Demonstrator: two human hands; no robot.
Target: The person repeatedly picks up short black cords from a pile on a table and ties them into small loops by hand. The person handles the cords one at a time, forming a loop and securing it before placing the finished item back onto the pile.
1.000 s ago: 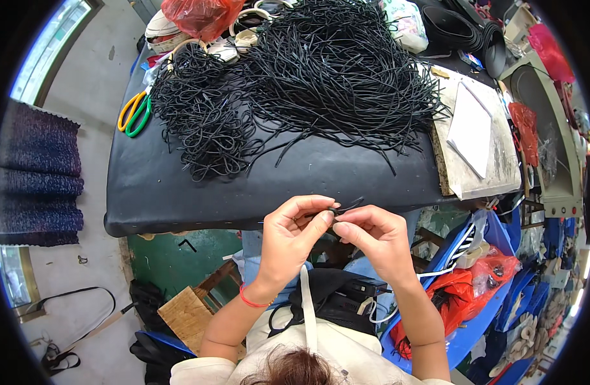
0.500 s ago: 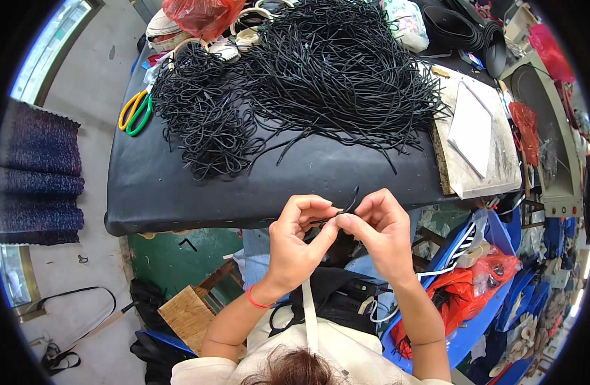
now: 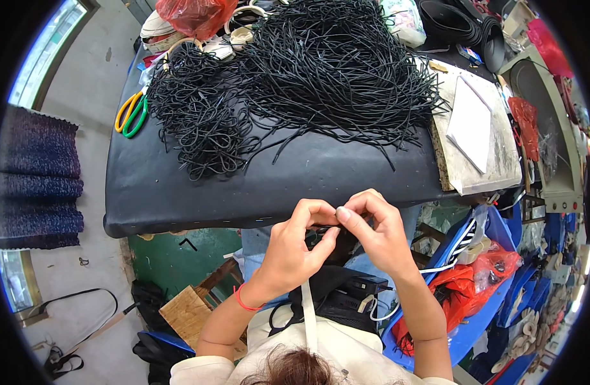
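Observation:
My left hand [image 3: 295, 247] and my right hand [image 3: 381, 234] meet just off the table's near edge. Their fingertips are pinched close together on a thin black cord [image 3: 322, 228], most of which the fingers cover. Beyond them, a big heap of straight black cords [image 3: 346, 83] spreads over the black-covered table [image 3: 295, 183]. To its left lies a smaller pile of knotted, looped black cords [image 3: 198, 119].
Scissors [image 3: 133, 114] with yellow and green handles rest at the table's left edge. On the right is a worn board [image 3: 500, 160] bearing a white sheet [image 3: 469, 128]. A blue bin [image 3: 458, 343] with red bags [image 3: 461, 292] stands at my right, a wooden stool [image 3: 187, 317] at my left.
The cord end that stuck up between my hands is no longer visible there. My left fingers have spread into a wider curve, and the right fingertips have shifted slightly left and up.

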